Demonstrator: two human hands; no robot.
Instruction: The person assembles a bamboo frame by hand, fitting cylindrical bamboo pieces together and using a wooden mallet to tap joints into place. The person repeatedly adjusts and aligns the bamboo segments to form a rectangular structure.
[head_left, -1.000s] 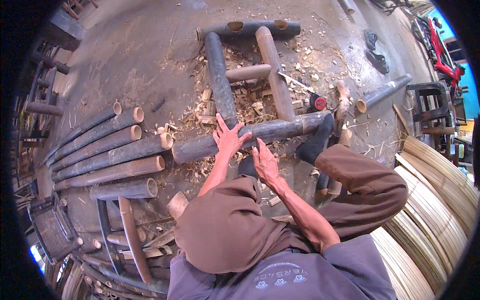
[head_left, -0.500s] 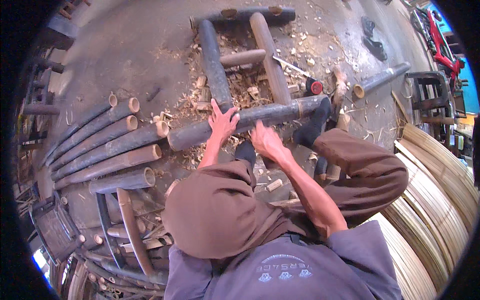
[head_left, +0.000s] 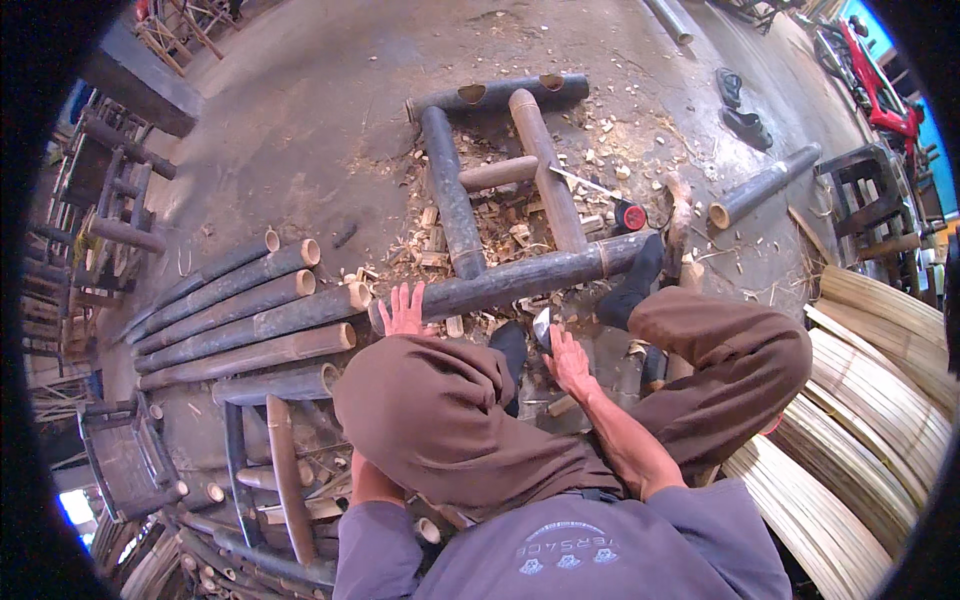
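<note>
left hand (head_left: 405, 312) is flat with fingers spread right on the near end of the dark bamboo pole (head_left: 520, 280), which runs off up-right across the floor, right hand (head_left: 568, 362) loose and open just below it

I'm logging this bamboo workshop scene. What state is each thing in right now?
Long dark bamboo pole: lying flat across the floor.
Left hand: open, fingers spread, resting at the pole's near end.
Right hand: low beside the knee; grip unclear.
Dark bamboo frame: lying on the floor among wood chips.
Cut bamboo poles: lying side by side.
</note>
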